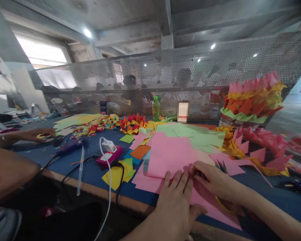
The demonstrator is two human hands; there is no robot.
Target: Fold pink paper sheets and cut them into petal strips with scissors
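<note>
Your pink paper (pixel 170 154) is by the counter's (pixel 130 190) near edge. L hand (pixel 174 201) lies flat on it, fingers apart; R hand (pixel 209 177) is bunched at the fold, can't tell if that grip's clamped. Prob light n thin, creases ez imo, hold edges.

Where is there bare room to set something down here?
Blue tabletop shows between the paper scraps and purple power strip, and between the right forearm and pink paper petals. Crowded: the centre, with pink sheets under the left hand, green sheets behind.
</note>
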